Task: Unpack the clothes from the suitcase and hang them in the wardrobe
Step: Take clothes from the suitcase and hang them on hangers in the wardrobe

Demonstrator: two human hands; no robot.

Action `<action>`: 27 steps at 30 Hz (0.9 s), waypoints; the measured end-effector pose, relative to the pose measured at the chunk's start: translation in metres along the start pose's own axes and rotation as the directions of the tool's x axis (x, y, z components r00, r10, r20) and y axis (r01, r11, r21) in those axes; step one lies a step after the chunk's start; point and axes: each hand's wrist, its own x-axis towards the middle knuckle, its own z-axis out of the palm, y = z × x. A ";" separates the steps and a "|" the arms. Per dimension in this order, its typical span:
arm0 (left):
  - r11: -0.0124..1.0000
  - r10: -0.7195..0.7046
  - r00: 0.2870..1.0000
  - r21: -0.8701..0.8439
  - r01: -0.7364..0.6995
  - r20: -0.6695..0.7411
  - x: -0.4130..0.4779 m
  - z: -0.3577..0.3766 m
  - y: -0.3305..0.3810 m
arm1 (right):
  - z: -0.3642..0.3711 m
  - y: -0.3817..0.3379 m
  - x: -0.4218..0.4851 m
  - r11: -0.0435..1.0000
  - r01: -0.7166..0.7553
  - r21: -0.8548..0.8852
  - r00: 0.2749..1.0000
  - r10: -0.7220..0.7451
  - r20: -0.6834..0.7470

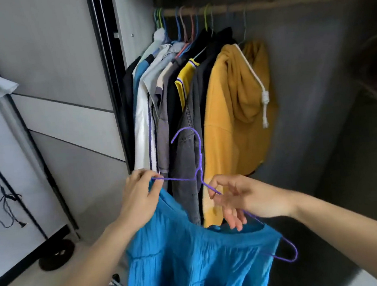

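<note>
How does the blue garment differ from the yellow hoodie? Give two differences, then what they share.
The blue garment is bright blue with gathered tiers; the yellow hoodie is mustard with a white drawstring. The yellow hoodie hangs from the rail; the blue garment is held below it, its purple hanger pinched by the left hand and right hand. Both are clothes on hangers.

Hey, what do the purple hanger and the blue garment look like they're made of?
The purple hanger looks like plastic-coated wire: thin, smoothly bent rod, uniform colour. The blue garment seems light cotton, matte, with fine crinkles and gathered tiers.
</note>
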 end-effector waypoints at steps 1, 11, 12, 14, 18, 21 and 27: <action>0.998 0.050 0.999 -0.051 -0.049 0.020 0.005 0.007 0.007 | -0.001 0.000 -0.008 1.000 0.001 0.030 1.000 -0.001 -0.010; 0.907 0.353 0.920 -0.304 -0.292 0.172 0.057 0.044 0.129 | -0.054 -0.062 -0.089 0.944 0.203 0.259 0.879 -0.059 -0.472; 0.891 0.393 0.906 -0.308 -0.332 0.160 0.065 0.044 0.143 | -0.064 -0.071 -0.095 0.928 0.242 0.282 0.839 -0.055 -0.541; 0.876 0.435 0.887 -0.300 -0.377 0.156 0.079 0.043 0.162 | -0.084 -0.086 -0.102 0.901 0.314 0.300 0.753 -0.044 -0.656; 0.899 0.434 0.885 -0.148 -0.413 0.166 0.114 0.052 0.181 | -0.122 -0.116 -0.105 0.903 0.357 0.239 0.601 -0.026 -0.799; 0.925 0.376 0.904 -0.029 -0.379 0.201 0.143 0.056 0.188 | -0.148 -0.134 -0.098 0.897 0.369 0.242 0.503 0.026 -0.864; 0.891 0.350 0.925 0.252 -0.378 0.149 0.203 0.060 0.202 | -0.209 -0.128 -0.058 0.951 0.290 0.110 0.285 0.024 -0.958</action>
